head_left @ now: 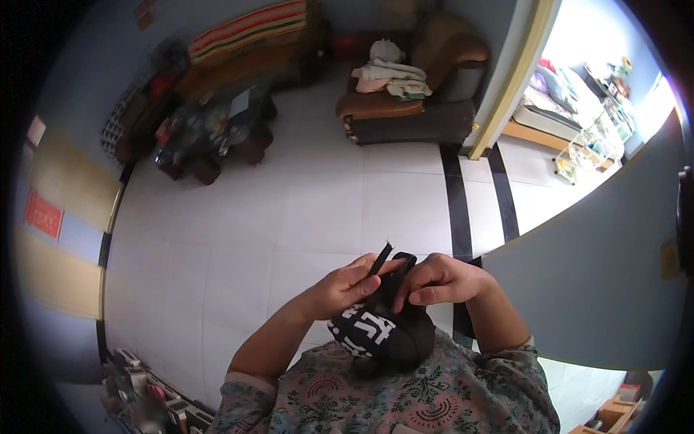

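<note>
A black baseball cap (412, 336) with bold white lettering hangs close against my chest, its peak side toward the lower left. Between the thumb and fingers of my left hand (345, 289) runs a black strap (381, 259), whose frayed end sticks up past the fingertips. My right hand (444, 281) is closed at the cap's strap opening, fingers bent down and thumb pointing left. A second loop of black strap (405, 259) rises between the two hands. The right fingertips are partly hidden, so their exact grip on the band is hard to see.
White floor tiles (289, 210) with black border strips spread out ahead. At the far left stands a dark low table (217, 130) with stools, beside a sofa (246, 58). A brown armchair (405, 116) holds folded cloths. To my right is a grey door (593, 267); beyond, a bed (542, 108).
</note>
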Demonstrator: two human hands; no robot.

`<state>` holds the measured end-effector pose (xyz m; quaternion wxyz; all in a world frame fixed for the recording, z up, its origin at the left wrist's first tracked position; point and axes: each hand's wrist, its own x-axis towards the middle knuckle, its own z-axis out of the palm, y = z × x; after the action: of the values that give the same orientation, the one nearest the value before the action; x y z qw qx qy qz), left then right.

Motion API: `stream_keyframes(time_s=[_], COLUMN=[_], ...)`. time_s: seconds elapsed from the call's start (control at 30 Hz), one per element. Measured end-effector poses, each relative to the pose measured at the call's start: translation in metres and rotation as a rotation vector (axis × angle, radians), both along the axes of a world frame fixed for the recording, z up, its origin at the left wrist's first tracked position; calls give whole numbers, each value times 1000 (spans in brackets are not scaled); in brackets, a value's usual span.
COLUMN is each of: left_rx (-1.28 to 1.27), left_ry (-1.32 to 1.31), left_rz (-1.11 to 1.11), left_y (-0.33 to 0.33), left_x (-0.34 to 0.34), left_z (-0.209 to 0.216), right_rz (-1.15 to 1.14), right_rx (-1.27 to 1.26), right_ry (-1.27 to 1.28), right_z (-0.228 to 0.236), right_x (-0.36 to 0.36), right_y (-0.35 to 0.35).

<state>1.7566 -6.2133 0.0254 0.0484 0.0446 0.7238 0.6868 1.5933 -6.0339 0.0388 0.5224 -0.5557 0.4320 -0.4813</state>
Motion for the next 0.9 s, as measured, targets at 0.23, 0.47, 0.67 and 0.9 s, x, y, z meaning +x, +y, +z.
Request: stream_keyframes(time_s=[0.23, 0.47, 0.67, 0.9], left_rx=[-957, -475, -419, -502], left_ry=[364, 810, 598, 352], left_rz=[-55, -107, -261, -565], left_y=[29, 24, -3, -87], left_x=[-151, -303, -403, -534], left_z=[14, 10, -1, 17], right_rz=[-262, -383, -643, -924], right_rx=[122, -22, -55, -3], right_ry=[4, -112, -12, 341], right_z=[-22, -37, -57, -21], right_x=[-127, -227, -290, -375], right_y=[57, 64, 31, -31])
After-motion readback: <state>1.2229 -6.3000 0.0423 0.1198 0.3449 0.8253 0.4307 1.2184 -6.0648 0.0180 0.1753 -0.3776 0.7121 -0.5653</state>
